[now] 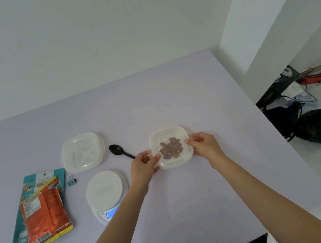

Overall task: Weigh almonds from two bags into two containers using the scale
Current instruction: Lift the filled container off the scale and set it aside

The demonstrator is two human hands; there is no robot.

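Almonds (170,148) lie in a small heap inside one translucent container (173,162), just right of the frame's centre on the lilac worktop (173,102). Both hands clasp it: the left hand (144,167) pinches its left edge, the right hand (205,145) its right edge. Whether it rests on the worktop or is lifted clear, I cannot tell.

Risk, as I judge it — the shallow container tips if one hand lets go first, and almonds roll off.

Counts: two containers, the second (82,152) empty at centre left; two bags — an orange bag (44,215) lying over a teal bag (44,176) at lower left; one scale (105,190) with lit display; one black spoon (120,151); one binder clip (71,180).
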